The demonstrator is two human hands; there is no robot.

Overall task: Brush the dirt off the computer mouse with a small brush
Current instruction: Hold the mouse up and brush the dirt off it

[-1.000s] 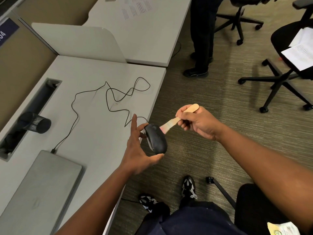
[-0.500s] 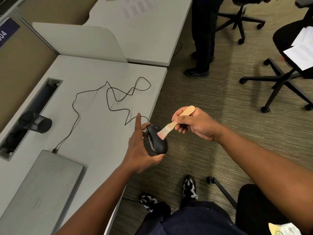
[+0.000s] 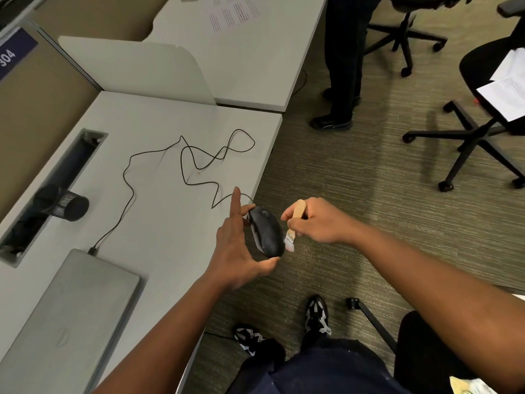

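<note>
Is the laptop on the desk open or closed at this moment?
Closed. The laptop lies flat on the desk, and only its grey lid shows; no screen or keyboard is visible.

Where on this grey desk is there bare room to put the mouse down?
Bare patch on the grey desk between the closed silver laptop, the thin black cable and the desk's near edge. Crowded farther back, where the cable loops.
</note>
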